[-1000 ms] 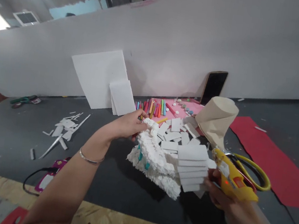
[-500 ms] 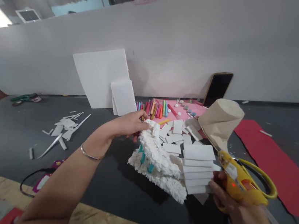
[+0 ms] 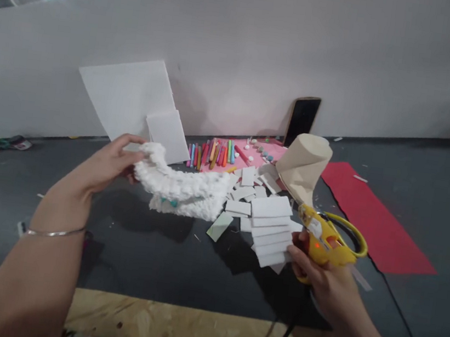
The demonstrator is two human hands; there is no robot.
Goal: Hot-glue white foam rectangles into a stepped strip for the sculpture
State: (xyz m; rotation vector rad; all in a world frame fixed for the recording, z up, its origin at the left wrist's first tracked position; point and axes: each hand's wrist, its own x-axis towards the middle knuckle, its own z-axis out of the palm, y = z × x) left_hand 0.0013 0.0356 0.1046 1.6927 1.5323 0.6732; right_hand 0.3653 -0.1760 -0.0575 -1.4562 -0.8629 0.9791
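Observation:
My left hand pinches the raised left end of a white, crumbly-textured model piece, a curved form in two layers with teal supports between them. It is held above the dark table. My right hand is wrapped round a yellow glue gun with a small red light, its nozzle pointing up and left. The fingertips of this hand also touch the right edge of overlapping white strips, stepped like stairs. Between the two pieces, a pale green rectangle lies on the table.
Loose white rectangles lie in the middle, before coloured sticks on pink paper. A beige cone-like form stands by a propped phone. Red sheet at right, white boards against the wall, scissors far left.
My left hand has carried the white textured piece left, away from the stepped strips, uncovering the pale green rectangle. The view has shifted; my right hand still grips the glue gun.

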